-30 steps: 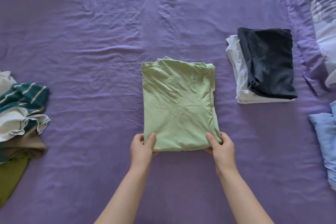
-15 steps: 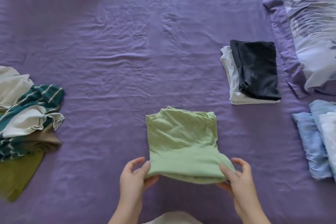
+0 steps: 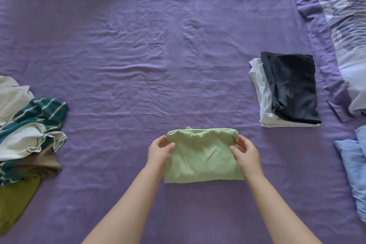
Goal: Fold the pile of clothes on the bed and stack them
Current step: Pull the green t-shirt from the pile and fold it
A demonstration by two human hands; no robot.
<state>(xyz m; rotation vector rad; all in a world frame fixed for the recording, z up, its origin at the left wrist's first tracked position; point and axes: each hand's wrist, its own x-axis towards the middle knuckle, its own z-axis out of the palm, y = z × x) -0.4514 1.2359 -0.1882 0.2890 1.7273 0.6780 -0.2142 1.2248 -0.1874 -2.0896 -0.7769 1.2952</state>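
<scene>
Hands, left (image 3: 159, 149) and right (image 3: 245, 151), grip folded green shirt (image 3: 204, 159) on bed (image 3: 138, 65).

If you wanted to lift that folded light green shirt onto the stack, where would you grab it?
Probably by its two short sides, one hand from the left and one from the right, fingers slid underneath. The folded light green shirt lies flat as a soft, layered rectangle, so supporting both ends should keep the fold from opening. The left hand and right hand already sit at its far corners.
</scene>
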